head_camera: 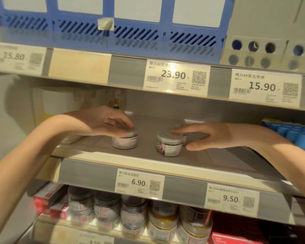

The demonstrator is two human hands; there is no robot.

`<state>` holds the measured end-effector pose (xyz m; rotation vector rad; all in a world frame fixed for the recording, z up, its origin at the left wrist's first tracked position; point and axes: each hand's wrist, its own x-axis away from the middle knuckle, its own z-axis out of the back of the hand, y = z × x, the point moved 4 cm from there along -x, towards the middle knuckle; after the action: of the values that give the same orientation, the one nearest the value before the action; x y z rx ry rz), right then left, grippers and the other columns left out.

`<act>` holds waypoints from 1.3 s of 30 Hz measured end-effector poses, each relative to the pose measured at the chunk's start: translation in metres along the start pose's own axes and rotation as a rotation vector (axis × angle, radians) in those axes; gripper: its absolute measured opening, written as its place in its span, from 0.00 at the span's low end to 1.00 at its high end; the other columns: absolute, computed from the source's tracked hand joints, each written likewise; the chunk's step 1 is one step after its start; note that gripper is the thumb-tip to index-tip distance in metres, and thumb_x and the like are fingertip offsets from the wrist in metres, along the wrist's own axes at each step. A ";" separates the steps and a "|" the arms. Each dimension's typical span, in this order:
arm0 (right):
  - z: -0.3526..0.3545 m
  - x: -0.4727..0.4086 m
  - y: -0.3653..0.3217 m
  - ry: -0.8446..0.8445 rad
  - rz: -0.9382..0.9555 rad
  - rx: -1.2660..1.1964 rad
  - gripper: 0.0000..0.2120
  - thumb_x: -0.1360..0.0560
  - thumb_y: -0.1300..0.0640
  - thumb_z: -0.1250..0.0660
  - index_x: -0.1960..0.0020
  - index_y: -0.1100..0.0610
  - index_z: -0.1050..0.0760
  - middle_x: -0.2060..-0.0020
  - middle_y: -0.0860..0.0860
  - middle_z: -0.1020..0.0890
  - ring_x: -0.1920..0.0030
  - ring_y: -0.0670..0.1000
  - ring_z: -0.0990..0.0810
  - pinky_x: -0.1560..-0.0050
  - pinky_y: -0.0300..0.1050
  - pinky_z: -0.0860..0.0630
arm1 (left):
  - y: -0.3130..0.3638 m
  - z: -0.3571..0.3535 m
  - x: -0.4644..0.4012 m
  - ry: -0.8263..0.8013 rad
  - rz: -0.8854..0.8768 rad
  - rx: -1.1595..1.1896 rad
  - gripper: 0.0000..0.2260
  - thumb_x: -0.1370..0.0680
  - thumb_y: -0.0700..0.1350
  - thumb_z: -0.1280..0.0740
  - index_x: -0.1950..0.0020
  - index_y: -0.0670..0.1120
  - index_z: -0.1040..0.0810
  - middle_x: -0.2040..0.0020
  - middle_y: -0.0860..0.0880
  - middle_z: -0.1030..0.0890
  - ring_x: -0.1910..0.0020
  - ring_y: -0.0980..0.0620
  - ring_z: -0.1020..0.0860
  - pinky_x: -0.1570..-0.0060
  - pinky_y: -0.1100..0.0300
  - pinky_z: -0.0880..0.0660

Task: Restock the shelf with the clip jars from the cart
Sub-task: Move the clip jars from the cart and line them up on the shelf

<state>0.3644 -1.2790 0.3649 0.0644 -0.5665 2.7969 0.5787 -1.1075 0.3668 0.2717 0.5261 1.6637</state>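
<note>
- Sitting on the grey middle shelf are two small clear clip jars, well apart from each other.
- Left jar: round, squat, white label edged in red; the left hand curls its fingers over the lid, gripping it.
- Right jar: white lid, coloured clips showing through the wall (label partly blurred); the right hand lies relaxed, straight fingertips touching the lid.
- A third jar behind is mostly hidden.

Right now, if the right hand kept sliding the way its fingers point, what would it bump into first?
The right hand points leftward along the shelf, its fingertips already on the lid of the clear round clip jar with a white label. That jar comes first; beyond it stands the second clear jar under the left hand, though depth is unclear.
</note>
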 end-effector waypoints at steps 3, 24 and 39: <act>0.001 -0.011 -0.006 0.002 -0.014 0.047 0.23 0.24 0.49 0.35 0.34 0.32 0.39 0.40 0.27 0.38 0.37 0.30 0.41 0.46 0.18 0.44 | -0.008 0.001 0.001 0.036 0.002 -0.036 0.11 0.25 0.50 0.32 0.43 0.59 0.22 0.44 0.64 0.21 0.44 0.67 0.24 0.36 0.61 0.29; -0.007 -0.039 -0.017 0.049 0.025 0.157 0.30 0.22 0.53 0.36 0.27 0.38 0.46 0.26 0.44 0.43 0.28 0.42 0.44 0.35 0.33 0.49 | 0.016 -0.002 0.012 0.161 0.004 -0.184 0.13 0.20 0.42 0.39 0.38 0.50 0.22 0.37 0.52 0.23 0.39 0.54 0.27 0.47 0.68 0.35; -0.018 -0.056 -0.036 0.040 0.113 0.192 0.31 0.25 0.46 0.35 0.32 0.29 0.50 0.25 0.46 0.46 0.26 0.46 0.47 0.27 0.43 0.49 | -0.010 -0.005 0.058 0.384 -0.065 -0.247 0.25 0.29 0.66 0.45 0.37 0.61 0.25 0.45 0.69 0.25 0.44 0.70 0.28 0.47 0.79 0.35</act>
<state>0.4283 -1.2549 0.3559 0.0157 -0.2992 2.9473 0.5753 -1.0505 0.3505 -0.2490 0.5995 1.7049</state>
